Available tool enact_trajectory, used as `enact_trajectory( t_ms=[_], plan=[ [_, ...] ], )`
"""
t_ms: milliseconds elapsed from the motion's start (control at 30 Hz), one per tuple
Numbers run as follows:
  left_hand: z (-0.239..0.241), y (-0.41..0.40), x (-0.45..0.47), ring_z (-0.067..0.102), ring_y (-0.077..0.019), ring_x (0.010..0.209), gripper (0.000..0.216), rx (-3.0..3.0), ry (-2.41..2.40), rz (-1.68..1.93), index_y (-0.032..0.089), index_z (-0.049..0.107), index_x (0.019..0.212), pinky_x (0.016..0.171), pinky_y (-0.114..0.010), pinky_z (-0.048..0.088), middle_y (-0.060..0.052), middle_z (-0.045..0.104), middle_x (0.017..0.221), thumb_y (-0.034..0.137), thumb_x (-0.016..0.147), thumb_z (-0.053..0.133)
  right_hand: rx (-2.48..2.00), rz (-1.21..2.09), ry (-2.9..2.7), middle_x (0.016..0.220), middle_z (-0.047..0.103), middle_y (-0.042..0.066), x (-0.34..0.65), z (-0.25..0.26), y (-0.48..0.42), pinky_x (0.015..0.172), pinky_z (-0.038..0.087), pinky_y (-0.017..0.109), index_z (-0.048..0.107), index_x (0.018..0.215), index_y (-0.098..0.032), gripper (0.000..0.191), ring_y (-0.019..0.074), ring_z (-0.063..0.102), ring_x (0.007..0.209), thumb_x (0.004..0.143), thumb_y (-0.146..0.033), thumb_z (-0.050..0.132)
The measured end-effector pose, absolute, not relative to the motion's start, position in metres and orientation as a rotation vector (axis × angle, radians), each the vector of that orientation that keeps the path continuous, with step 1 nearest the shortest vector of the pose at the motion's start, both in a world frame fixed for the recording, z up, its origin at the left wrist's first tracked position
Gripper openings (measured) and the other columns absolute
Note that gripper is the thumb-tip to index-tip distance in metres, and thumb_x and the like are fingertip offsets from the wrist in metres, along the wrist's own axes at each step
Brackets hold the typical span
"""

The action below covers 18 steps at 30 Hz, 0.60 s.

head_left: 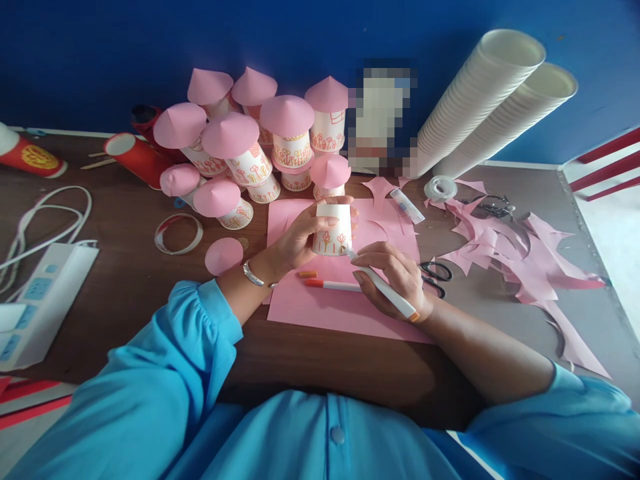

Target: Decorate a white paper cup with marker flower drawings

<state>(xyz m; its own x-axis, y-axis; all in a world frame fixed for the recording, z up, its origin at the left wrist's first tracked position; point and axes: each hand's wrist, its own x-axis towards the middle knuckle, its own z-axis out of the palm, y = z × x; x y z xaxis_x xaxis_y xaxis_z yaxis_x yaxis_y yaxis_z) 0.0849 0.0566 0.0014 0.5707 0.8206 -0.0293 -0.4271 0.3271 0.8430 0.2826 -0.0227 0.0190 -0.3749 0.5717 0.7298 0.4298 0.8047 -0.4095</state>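
My left hand grips a white paper cup, fingers around its sides. Red and orange flowers and short strokes are drawn along the cup's lower band. In my right hand is a white marker with an orange end; its tip meets the cup's lower right edge. Beneath both hands lies a pink paper sheet. On the sheet rest a second marker with a red cap and a loose orange cap. Black-handled scissors lie beside my right hand, their blades hidden.
Paper-cup towers with pink cone roofs crowd the back left. Two tall cup stacks lean at the back right. Pink scraps, a tape roll and a glue stick lie right. A power strip sits left.
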Motion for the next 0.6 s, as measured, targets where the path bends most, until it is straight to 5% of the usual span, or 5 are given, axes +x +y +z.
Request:
enact_trajectory(
  t_ms=[600],
  plan=[
    [-0.0020,0.0590,0.0836,0.074,-0.0301,0.113,0.057,0.902,0.488,0.865,0.020,0.068,0.133,0.094,-0.042,0.060,-0.012,0.078,0.122,0.037,0.080,0.074,-0.818,0.196,-1.992,0.089,0.072,0.004,0.2837,0.0181,-0.0240,0.067,0.061,0.031,0.065,0.114,-0.023,0.024,0.0198,0.073,0.077,0.095,-0.009,0.063]
  ],
)
